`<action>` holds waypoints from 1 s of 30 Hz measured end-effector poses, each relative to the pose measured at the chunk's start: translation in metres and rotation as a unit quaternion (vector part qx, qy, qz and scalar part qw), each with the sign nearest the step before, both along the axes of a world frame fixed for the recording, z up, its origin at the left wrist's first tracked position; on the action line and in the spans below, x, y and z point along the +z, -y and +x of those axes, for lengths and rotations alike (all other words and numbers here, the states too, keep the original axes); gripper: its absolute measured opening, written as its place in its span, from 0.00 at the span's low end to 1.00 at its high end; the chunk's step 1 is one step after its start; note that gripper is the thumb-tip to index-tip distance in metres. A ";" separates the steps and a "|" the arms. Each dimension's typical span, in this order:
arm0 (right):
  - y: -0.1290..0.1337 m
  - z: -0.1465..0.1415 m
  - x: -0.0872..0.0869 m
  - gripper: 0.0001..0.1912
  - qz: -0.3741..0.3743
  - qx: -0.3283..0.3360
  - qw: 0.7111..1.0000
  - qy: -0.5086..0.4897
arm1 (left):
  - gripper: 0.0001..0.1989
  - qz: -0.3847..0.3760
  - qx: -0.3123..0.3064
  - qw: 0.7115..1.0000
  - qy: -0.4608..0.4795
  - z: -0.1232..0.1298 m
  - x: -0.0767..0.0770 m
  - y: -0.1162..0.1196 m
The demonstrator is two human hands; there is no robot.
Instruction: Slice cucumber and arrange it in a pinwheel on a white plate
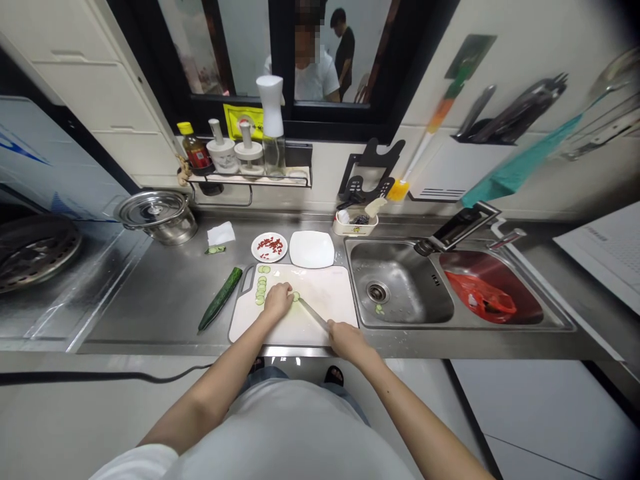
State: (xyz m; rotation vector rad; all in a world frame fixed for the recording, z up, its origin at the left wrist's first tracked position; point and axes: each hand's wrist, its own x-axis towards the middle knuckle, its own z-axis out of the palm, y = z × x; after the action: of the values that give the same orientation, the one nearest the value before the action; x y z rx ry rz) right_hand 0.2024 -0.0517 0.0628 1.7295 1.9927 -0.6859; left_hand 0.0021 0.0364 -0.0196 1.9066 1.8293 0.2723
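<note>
On the white cutting board (pixel 320 327), my right hand (pixel 347 340) is wrapped round the handle of a knife (pixel 315 315). The blade points up and left, its tip at a pale green cucumber slice (pixel 296 297). My left hand (pixel 279 300) is closed, fingertips pinched at the left edge of that slice; the palm side is hidden. More cucumber slices (pixel 261 290) lie in an overlapping row left of my left hand. A whole cucumber (pixel 220 299) rests on the steel counter beside the board.
Behind the board are a plate of red chopped pieces (pixel 270 247) and a white square plate (pixel 312 249). A double sink (pixel 400 321) lies right, with a red bag (pixel 480 297) in one basin. A lidded pot (pixel 163 217) stands left, below a bottle rack (pixel 250 179).
</note>
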 end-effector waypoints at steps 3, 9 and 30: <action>0.004 0.004 -0.003 0.15 0.013 -0.013 1.000 -0.016 | 0.10 0.017 -0.025 1.000 0.003 0.003 0.000 0.007; 0.007 0.012 -0.006 0.13 0.031 -0.088 0.994 -0.055 | 0.07 0.031 -0.014 0.999 0.024 0.006 0.001 0.008; -0.002 0.014 -0.002 0.15 0.031 -0.126 0.990 -0.053 | 0.06 -0.057 0.145 0.967 0.200 -0.029 0.009 0.031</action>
State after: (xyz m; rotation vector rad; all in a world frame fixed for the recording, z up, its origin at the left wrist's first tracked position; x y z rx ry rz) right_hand 0.2162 -0.0496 0.0609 2.0450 1.8979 -0.8223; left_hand -0.0268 0.0053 -0.0102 1.3805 1.7905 0.5900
